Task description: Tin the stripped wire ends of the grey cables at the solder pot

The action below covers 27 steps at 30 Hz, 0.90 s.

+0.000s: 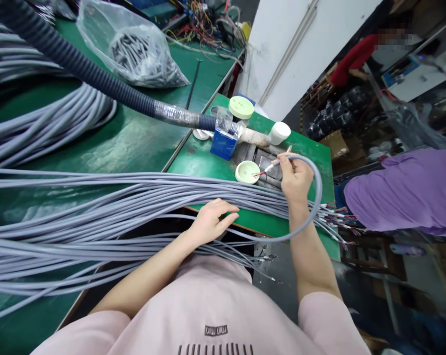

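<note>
My right hand (pixel 296 177) pinches a grey cable (pixel 319 190) near its stripped end. Thin coloured wires (pixel 258 174) stick out of that end, with their tips at a pale green round dish (pixel 238 176); whether they touch it I cannot tell. From my right hand the cable loops around my wrist and runs back to the left, under my left hand. My left hand (pixel 213 222) lies over the cables with thumb and forefinger apart, gripping nothing that I can see. A thick bundle of grey cables (pixel 196 190) stretches just beyond it across the green bench.
A dark corrugated hose (pixel 126 98) reaches over to a blue box (pixel 223 144). Near it stand a green-lidded jar (pixel 241 106) and a white tub (pixel 280 132). A plastic bag of grey pieces (pixel 134 52) lies farther back. A person in purple (pixel 400 192) is close on the right.
</note>
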{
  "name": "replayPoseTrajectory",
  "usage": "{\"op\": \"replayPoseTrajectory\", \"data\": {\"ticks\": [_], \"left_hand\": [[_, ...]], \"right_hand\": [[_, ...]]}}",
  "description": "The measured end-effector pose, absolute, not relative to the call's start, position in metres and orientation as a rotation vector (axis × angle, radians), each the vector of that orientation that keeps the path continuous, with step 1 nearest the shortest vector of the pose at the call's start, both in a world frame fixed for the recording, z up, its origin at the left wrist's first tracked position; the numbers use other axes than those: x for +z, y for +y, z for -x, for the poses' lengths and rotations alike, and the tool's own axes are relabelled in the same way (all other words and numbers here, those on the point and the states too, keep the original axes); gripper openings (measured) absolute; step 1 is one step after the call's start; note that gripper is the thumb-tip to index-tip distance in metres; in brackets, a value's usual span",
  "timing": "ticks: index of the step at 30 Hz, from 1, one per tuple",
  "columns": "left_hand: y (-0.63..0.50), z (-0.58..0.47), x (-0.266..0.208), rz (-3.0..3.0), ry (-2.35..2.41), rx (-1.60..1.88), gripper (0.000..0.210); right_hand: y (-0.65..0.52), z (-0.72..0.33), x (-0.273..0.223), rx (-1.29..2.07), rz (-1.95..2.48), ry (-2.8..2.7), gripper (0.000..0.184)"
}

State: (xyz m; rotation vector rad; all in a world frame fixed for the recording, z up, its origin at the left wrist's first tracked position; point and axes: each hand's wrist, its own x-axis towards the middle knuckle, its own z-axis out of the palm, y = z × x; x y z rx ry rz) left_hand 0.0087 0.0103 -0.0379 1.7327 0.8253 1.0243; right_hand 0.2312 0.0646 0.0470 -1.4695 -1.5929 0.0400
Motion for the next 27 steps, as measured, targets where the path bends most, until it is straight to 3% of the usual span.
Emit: {"op": "replayPoseTrajectory", "data": {"ticks": [12, 27], "left_hand": [[0.019, -0.002, -0.039, -2.016, 0.886, 0.734, 0.024], [0.019, -0.003, -0.04, -2.083, 0.906, 0.735, 0.022]], "right_hand": [[0.11, -0.229, 0.027, 0.102, 1.6, -1.787, 0.024], [0.122, -0.222, 0.02, -0.064, 1.731, -1.94, 0.025]]}}
